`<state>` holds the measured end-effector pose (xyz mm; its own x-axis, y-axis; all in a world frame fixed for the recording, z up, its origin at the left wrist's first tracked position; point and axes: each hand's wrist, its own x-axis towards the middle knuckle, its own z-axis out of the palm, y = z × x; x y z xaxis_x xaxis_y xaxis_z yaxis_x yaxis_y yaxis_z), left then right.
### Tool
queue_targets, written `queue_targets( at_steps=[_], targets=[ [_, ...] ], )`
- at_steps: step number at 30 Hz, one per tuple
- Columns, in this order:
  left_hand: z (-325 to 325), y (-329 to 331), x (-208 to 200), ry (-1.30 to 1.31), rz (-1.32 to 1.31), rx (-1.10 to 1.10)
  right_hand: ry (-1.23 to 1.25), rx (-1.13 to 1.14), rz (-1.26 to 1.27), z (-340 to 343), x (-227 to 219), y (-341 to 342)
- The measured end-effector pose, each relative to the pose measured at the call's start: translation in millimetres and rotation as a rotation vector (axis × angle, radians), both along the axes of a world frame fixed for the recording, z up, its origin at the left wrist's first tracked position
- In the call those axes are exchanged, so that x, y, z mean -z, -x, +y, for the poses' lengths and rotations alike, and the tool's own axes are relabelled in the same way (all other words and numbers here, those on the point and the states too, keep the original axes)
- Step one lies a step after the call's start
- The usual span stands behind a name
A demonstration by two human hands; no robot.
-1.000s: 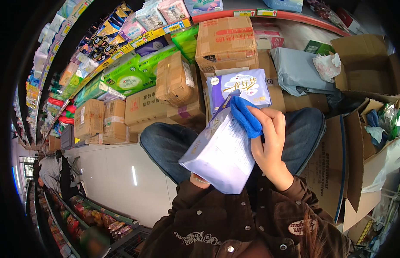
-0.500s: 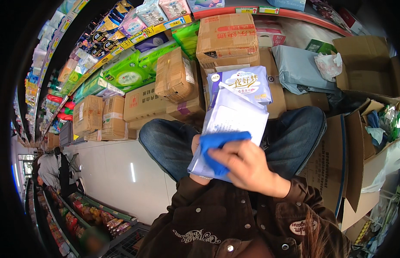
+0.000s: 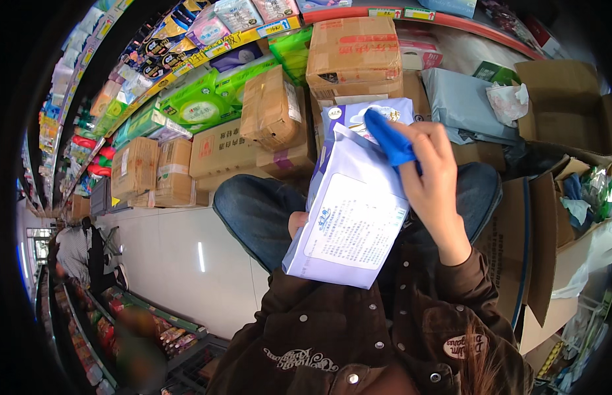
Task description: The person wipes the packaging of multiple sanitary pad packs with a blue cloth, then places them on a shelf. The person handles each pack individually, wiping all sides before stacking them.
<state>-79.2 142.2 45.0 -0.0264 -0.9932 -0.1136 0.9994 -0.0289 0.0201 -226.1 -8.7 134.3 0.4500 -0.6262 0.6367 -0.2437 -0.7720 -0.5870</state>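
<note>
Pale lilac soft pack (image 3: 356, 209), white printed panel (image 3: 352, 238) facing up, tilted between the knees (image 3: 253, 214), left hand (image 3: 297, 222) gripping its left side; right hand (image 3: 432, 172), apart from left, clasps blue cloth (image 3: 389, 139).

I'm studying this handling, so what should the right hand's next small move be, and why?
Probably bring the bunched blue cloth in the right hand down onto the pale purple, rectangular plastic packet: its printed face is exposed, the left hand supports its left side, and the cloth appears by its upper right end.
</note>
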Motion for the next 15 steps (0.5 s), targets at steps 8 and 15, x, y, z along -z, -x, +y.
queue_targets(
  at_steps=[8,15],
  targets=[
    [-12.8,2.2,-1.9,-0.017,-0.08,-0.021,-0.414,-0.544,0.042,-13.7,-10.0,23.4],
    [-15.4,3.8,1.6,-0.005,-0.092,-0.06,-0.202,-0.468,0.001,-10.5,-31.2,0.3]
  ],
)
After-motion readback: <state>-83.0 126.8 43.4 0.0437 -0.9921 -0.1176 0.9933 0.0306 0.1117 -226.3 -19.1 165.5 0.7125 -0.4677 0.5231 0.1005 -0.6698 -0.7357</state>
